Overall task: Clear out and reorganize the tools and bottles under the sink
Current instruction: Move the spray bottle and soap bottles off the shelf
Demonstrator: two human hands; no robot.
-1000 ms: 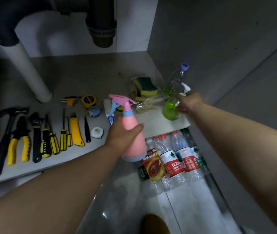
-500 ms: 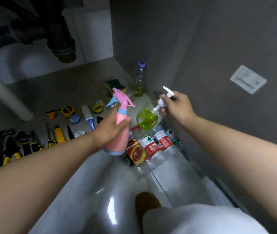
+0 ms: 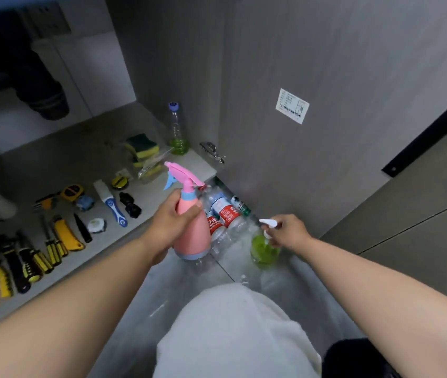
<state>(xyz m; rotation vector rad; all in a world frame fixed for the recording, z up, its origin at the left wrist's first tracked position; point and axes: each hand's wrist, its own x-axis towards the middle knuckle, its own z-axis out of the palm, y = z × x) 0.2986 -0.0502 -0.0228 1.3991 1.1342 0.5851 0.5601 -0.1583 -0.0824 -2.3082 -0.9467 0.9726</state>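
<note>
Head view, looking down past a bent knee in pale cloth: two bare forearms reach toward an open under-sink cabinet. The left hand (image 3: 174, 222) wraps its fingers and thumb round the waist of a pink spray bottle (image 3: 191, 233), held upright above the glossy floor (image 3: 146, 301). The right hand (image 3: 290, 231) pinches the neck of a small green-filled bottle (image 3: 264, 251) just under its white nozzle; the base sits at floor level, though contact cannot be confirmed. Between the hands and just beyond them, red-labelled water bottles (image 3: 225, 214) lie on their sides. Left of the left hand, hand tools (image 3: 39, 252) lie in a row on the cabinet shelf (image 3: 53, 159); further in are sponges (image 3: 142, 148) and a tall clear bottle (image 3: 178, 132). The step appears to be setting both sprayers down outside the cabinet. Lowering each vertically, bases flat, just clear of the rolling bottles, should prevent tipping or leaks.
</note>
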